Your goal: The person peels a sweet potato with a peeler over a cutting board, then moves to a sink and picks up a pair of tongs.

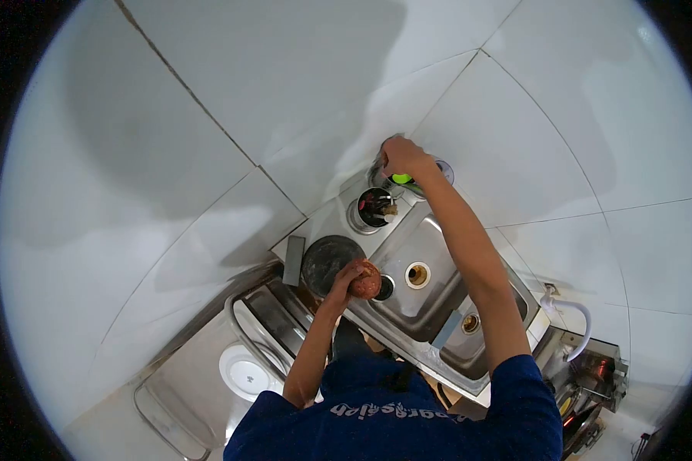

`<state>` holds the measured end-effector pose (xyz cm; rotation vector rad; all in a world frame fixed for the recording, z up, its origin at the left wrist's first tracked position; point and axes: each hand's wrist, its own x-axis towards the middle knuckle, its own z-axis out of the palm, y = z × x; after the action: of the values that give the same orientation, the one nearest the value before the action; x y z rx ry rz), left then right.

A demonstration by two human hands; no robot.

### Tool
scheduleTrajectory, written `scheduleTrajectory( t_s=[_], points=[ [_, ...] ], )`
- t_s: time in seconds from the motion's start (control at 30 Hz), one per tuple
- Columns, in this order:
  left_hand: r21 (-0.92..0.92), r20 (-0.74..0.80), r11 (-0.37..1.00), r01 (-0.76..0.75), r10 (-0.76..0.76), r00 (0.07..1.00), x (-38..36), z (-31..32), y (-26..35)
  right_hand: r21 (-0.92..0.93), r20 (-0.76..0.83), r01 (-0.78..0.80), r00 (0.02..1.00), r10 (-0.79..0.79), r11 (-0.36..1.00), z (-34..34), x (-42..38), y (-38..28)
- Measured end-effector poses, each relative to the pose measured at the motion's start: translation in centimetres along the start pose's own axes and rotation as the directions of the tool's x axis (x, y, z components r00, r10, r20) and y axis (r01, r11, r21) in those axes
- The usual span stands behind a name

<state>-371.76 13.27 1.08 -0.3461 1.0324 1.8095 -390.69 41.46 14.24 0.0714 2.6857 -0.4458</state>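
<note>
A reddish-brown rounded object (365, 281) is in my left hand (347, 278), fingers wrapped round its side, over the near left corner of the steel sink (396, 261). Farther away, my right hand (398, 156) reaches to the back corner by the wall. Its fingers are bent down at a metallic container (376, 175), and what they hold, if anything, is hidden. Just below that hand shows a bright green item (401, 178). A steel holder (358, 217) with utensils stands between my hands. Beside my left hand lies a round dark stone-like dish (329, 261).
A grey block (294, 260) stands left of the dark dish. White plates (247, 372) rest at the lower left near a metal rail. A white faucet (584, 323) and a rack with pans (592, 376) are at the right. Tiled walls (530, 146) enclose the corner.
</note>
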Motion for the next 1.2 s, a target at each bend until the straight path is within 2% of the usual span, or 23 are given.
scheduleTrajectory(
  t_s=[0.07, 0.1, 0.17, 0.2, 0.27, 0.4, 0.5, 0.57, 0.7, 0.77, 0.8, 0.87, 0.97, 1.0, 1.17, 1.2],
  points=[
    [-0.013, -0.016, 1.000, 0.008, -0.008, 1.000, 0.0, -0.3, -0.3, -0.164, -0.156, -0.114, 0.984, 0.088, 0.980, 1.6, 0.8, 0.6],
    [-0.014, -0.017, 1.000, 0.007, -0.007, 1.000, 0.1, -0.4, -0.4, -0.165, -0.156, -0.113, 0.984, 0.087, 0.980, 2.3, 1.4, 1.1],
    [-0.048, -0.026, 0.999, -0.004, 0.003, 1.000, 0.2, -0.5, -0.6, -0.137, -0.256, -0.139, 0.961, 0.101, 0.981, 2.8, 2.0, 1.7],
    [-0.049, -0.027, 0.999, -0.007, 0.006, 1.000, 0.2, -0.5, -0.6, -0.138, -0.256, -0.136, 0.962, 0.097, 0.981, 2.9, 2.1, 2.1],
    [-0.027, -0.042, 1.000, -0.002, 0.001, 0.999, 0.0, -0.4, -0.5, -0.076, -0.221, -0.238, 0.951, 0.217, 0.968, 1.9, 1.3, 1.7],
    [-0.040, 0.001, 0.999, -0.015, 0.015, 1.000, -0.1, -0.4, -0.5, -0.043, -0.174, -0.207, 0.965, 0.197, 0.977, 1.2, 0.9, 1.9],
    [-0.040, -0.007, 0.999, -0.018, 0.018, 1.000, -0.8, 0.2, -0.2, -0.087, -0.201, -0.220, 0.959, 0.199, 0.972, 1.5, 1.7, 2.2],
    [-0.036, -0.016, 0.999, -0.029, 0.028, 0.999, -1.3, 0.3, -0.3, -0.009, -0.293, -0.303, 0.912, 0.288, 0.953, 1.3, 1.5, 2.4],
    [-0.043, -0.038, 0.999, -0.021, 0.019, 0.999, -1.4, 0.1, -1.0, -0.010, -0.383, -0.263, 0.892, 0.239, 0.965, 1.0, 0.8, 4.2],
    [-0.062, 0.008, 0.998, -0.012, 0.013, 1.000, -1.6, -0.1, -1.1, -0.013, -0.399, -0.123, 0.911, 0.108, 0.992, 0.0, -0.6, 4.4],
    [-0.064, 0.010, 0.998, -0.011, 0.011, 1.000, -1.7, 0.0, -1.2, -0.015, -0.398, -0.125, 0.911, 0.109, 0.992, -0.4, -1.4, 4.3],
    [-0.052, -0.002, 0.999, -0.012, 0.012, 1.000, -1.9, 0.1, -1.3, 0.065, -0.482, -0.057, 0.872, 0.082, 0.996, -0.6, -2.9, 4.6],
    [-0.069, 0.038, 0.998, -0.001, 0.004, 0.999, -1.2, -0.5, -2.1, 0.080, -0.574, 0.012, 0.818, 0.036, 0.997, -1.5, -5.2, 4.3],
    [-0.069, 0.039, 0.998, -0.001, 0.004, 0.999, -0.9, -0.6, -2.4, 0.079, -0.574, 0.012, 0.818, 0.036, 0.997, -1.9, -5.9, 4.2],
    [-0.047, 0.033, 0.999, 0.020, -0.019, 0.999, -0.4, -0.5, -2.8, 0.085, -0.736, 0.029, 0.676, 0.043, 0.996, -4.2, -9.6, 4.1],
    [-0.049, 0.038, 0.999, 0.024, -0.022, 0.999, -0.2, -0.5, -2.9, 0.082, -0.734, 0.023, 0.677, 0.045, 0.996, -4.6, -10.6, 4.2]
  ],
)
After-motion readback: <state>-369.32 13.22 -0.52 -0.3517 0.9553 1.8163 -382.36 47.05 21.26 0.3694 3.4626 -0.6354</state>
